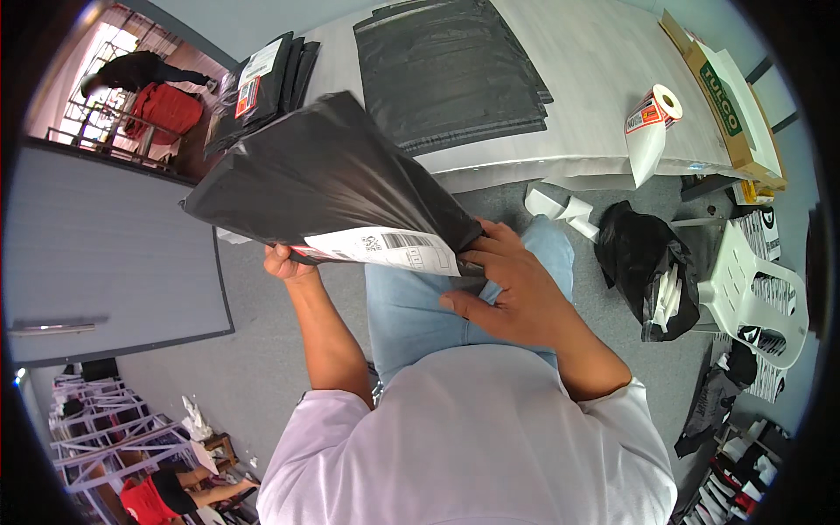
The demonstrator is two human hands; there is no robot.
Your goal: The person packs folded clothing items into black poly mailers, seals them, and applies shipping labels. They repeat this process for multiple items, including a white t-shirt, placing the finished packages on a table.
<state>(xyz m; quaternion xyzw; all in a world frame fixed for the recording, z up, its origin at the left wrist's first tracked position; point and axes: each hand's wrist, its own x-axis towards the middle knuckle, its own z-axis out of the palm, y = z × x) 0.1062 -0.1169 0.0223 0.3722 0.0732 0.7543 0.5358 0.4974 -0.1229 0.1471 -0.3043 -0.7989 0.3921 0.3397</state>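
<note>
A black plastic mailing bag [324, 171] with a white shipping label [385, 247] along its near side is held up tilted above my lap. At its near left edge, my left hand [290, 264] is closed on the plastic, with part of the fingers hidden beneath it. On the right corner, my right hand [516, 289] grips the bag's edge. Its fingers lie on the plastic by the label's end, while the thumb sticks out below. What is inside the bag cannot be seen.
Ahead, a table [595, 61] carries flat black mailing bags [451, 70], packed parcels [262, 83], a label roll [654, 118] and an open carton [722, 101]. A filled black bag [647, 271] and white plastic chair [757, 293] stand right. Other people are at far left and lower left.
</note>
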